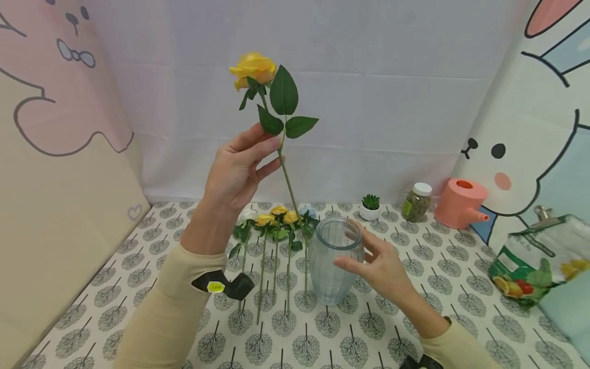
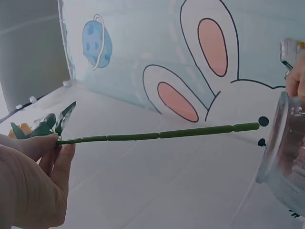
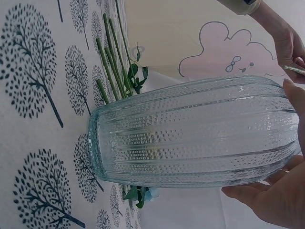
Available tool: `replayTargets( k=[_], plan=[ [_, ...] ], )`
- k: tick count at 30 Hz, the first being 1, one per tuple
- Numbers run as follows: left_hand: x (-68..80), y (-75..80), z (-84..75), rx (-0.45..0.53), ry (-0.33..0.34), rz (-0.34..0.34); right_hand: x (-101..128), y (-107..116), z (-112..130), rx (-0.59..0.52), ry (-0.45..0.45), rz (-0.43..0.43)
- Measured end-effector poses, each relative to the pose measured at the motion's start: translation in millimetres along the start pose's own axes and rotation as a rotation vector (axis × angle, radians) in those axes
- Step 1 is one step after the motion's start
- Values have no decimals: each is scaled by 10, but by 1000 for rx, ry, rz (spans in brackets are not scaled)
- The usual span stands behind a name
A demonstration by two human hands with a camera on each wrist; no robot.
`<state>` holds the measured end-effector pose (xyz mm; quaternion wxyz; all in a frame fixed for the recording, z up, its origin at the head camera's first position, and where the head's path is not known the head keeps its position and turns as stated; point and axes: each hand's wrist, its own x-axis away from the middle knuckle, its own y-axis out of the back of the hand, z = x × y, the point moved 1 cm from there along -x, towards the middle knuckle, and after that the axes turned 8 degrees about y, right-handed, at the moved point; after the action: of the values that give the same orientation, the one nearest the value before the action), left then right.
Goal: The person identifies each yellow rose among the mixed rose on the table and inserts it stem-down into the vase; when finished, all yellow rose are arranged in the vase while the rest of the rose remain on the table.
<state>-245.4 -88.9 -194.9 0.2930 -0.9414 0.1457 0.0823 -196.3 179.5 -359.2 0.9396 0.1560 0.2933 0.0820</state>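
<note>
Fingertips of the left hand (image 1: 237, 169), centre of the head view, pinch the green stem of a yellow rose (image 1: 253, 68) just below its leaves, thumb against forefinger, the other fingers loosely extended; the high pinch lets the long stem hang free, with its cut end close to the vase mouth. Bloom sits at upper centre of the frame, stem slanting down and right. Left wrist view shows the same stem (image 2: 157, 135) running across mid-frame, its tip just short of the glass rim at the right edge. Right hand (image 1: 382, 266), lower centre-right, has its fingers curved round the upper wall of a ribbed clear glass vase (image 1: 333, 260), thumb and fingers on opposite sides near the rim, seemingly to keep the vase steady and upright on the table. Right wrist view confirms fingers (image 3: 274, 202) against the glass, with the vase base on the cloth. Left of the vase, lying flat on the tree-print tablecloth (image 1: 138, 277): several more yellow roses (image 1: 276, 220), heads toward the back, stems toward the viewer. Along the back edge, right of centre: small potted succulent (image 1: 370, 206), lidded jar (image 1: 417, 202), pink watering can (image 1: 461, 203). Far right: clipped printed bag (image 1: 534, 261). Surround: cartoon-printed backdrop panels.
</note>
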Motion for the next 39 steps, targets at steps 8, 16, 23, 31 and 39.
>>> replayTargets(
  k=[8, 16, 23, 31, 39],
  plan=[
    [-70, -155, 33, 115, -49, -11, 4, 0, 13, 11, 5, 1],
    [-136, -122, 350, 98, 53, -86, 4, -15, 8, 0, 12, 11],
    [-167, -39, 615, 38, 136, -90, 2, -17, -2, 7, 13, 7],
    [-146, 37, 786, -20, 217, -96, 10, -23, -13, -3, 16, 3],
    [-127, 74, 838, -76, 228, -61, 6, -20, 0, 5, 17, 5]
  ],
)
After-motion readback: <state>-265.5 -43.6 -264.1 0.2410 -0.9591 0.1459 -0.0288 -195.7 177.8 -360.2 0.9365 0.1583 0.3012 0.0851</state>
